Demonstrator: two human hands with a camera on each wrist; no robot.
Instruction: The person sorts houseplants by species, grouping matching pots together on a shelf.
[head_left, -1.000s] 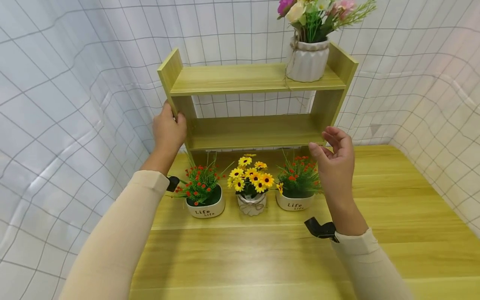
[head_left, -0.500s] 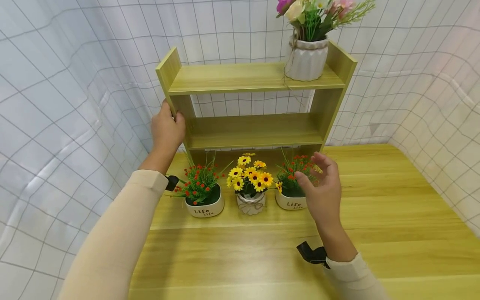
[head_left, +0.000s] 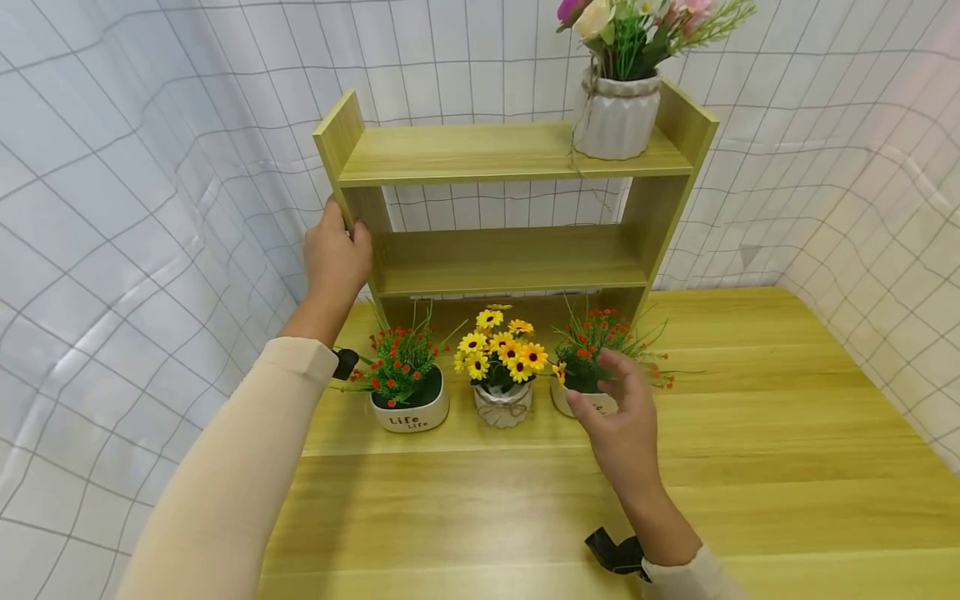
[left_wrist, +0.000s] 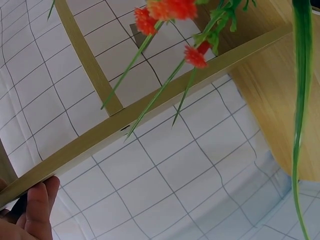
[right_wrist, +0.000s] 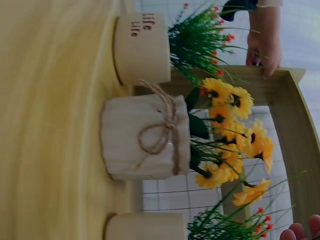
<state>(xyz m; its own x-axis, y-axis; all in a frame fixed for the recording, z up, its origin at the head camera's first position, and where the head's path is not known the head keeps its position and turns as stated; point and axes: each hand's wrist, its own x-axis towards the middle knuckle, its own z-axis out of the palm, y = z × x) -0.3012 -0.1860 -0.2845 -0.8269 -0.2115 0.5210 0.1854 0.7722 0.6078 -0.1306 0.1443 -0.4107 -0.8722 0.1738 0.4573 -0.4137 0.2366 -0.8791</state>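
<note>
My left hand point(head_left: 336, 258) grips the left side panel of a light wooden shelf point(head_left: 465, 154), the thumb at the panel's front edge. In the left wrist view its fingers point(left_wrist: 39, 207) lie against the panel, with a small dark patch of unclear kind beside them. My right hand point(head_left: 626, 429), fingers loosely bent and holding nothing, hovers before a red-flowered plant in a white pot point(head_left: 567, 402), partly covering it. Left of that stands a yellow daisy plant in a twine-tied white pot point(right_wrist: 145, 137). Another red-flowered plant in a "Life" pot point(head_left: 411, 414) is at the left.
A larger white ribbed vase point(head_left: 618, 121) with mixed artificial flowers stands at the right end of the top shelf. The shelf stands on a wooden table point(head_left: 787, 433), behind the row of pots. White gridded curtain point(head_left: 150, 208) surrounds the table.
My right hand has come down and toward me from beside the shelf's right side to in front of the right-hand pot. The left hand keeps its grip on the panel.
</note>
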